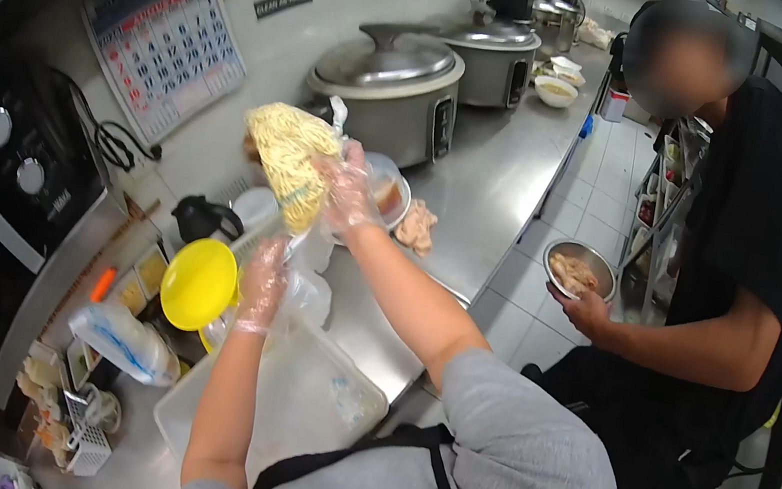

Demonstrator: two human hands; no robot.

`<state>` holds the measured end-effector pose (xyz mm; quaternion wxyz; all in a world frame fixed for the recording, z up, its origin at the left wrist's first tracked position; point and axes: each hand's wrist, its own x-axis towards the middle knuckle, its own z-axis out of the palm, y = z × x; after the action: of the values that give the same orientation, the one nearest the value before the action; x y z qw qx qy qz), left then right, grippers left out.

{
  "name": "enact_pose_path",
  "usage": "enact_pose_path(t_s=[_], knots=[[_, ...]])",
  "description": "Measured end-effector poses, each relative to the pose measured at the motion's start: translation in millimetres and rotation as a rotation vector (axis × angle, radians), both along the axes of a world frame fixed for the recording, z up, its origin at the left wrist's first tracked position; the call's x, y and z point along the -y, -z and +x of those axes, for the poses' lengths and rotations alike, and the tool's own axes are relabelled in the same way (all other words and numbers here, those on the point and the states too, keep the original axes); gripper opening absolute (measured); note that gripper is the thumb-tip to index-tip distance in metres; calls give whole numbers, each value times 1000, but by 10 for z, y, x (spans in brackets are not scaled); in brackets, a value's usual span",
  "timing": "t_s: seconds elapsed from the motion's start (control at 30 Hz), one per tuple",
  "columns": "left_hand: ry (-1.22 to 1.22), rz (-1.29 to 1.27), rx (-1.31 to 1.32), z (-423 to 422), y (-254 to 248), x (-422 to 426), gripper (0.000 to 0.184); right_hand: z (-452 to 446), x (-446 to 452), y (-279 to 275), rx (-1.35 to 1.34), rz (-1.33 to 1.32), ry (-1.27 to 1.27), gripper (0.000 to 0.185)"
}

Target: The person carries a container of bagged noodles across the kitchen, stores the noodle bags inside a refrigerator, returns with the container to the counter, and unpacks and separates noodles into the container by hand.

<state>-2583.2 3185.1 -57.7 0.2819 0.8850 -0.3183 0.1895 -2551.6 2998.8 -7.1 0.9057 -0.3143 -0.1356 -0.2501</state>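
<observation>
A clear plastic bag of yellow noodles (pixel 291 154) is held up above the counter, its twisted end sticking up. My right hand (pixel 350 193), in a clear plastic glove, is closed on the bag's right side. Below it, my gloved left hand (pixel 263 288) has its fingers closed at the bag's lower end, where some loose plastic shows. Just behind my right hand are a bowl (pixel 395 207) with something brownish in it and a crumpled pinkish glove or cloth (pixel 417 227). Beneath my hands lies a translucent plastic tray (pixel 329 387).
Two large lidded cookers (pixel 388 92) stand along the wall. A yellow bowl (pixel 199 285), a black-handled pot (pixel 205 219) and a wrapped packet (pixel 125 344) crowd the left. At right, a person in black (pixel 747 227) holds a metal bowl of food (pixel 579 271).
</observation>
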Motion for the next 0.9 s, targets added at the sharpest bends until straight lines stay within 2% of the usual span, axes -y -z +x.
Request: enact_pose_path(t_s=[0.03,0.07,0.13,0.2,0.27,0.33,0.4,0.47,0.53,0.57,0.6,0.63,0.67,0.73,0.8,0.87,0.9], knots=[[-11,163,200,21,-72,30,44,6,105,-88,25,4,10,32],[-1,167,218,81,-161,19,44,-7,192,-133,56,-11,32,32],[-102,282,569,64,-488,41,41,-180,363,-268,77,-30,69,31],[-96,312,564,51,-540,103,39,-527,450,-515,135,-54,73,29],[-54,529,265,-63,-545,231,38,-884,469,-668,137,-58,73,29],[-47,509,283,-331,-501,167,43,-1200,440,-689,130,-73,-51,29],[78,369,103,-565,-523,10,49,-1427,386,-571,92,-105,-82,33],[-57,345,-282,-940,-758,-320,50,-1650,239,-440,87,-374,-85,35],[-181,257,-389,-1193,-805,-812,44,-1831,18,-403,95,-450,-126,36],[-168,148,-372,-1183,-615,-1218,41,-1894,-91,-377,118,-538,-167,37],[-155,37,-352,-1186,-449,-1531,39,-1936,-211,-323,100,-518,-294,37],[-172,-128,-422,-1377,-577,-1581,36,-1953,-342,-275,87,-501,-420,38],[-190,-296,-488,-1554,-728,-1622,35,-1936,-486,-176,113,-597,-429,36],[-228,-328,-509,-1633,-686,-1763,37,-1846,-695,69,141,-696,-441,35],[-273,-353,-538,-1728,-563,-1852,39,-1738,-841,365,160,-1238,-509,32],[-255,-459,-811,-1764,-234,-1808,48,-1476,-1054,926,270,-1803,-604,38],[-247,-191,-863,-1745,-83,-1767,56,-1498,-1099,1062,282,-1805,-609,38]])
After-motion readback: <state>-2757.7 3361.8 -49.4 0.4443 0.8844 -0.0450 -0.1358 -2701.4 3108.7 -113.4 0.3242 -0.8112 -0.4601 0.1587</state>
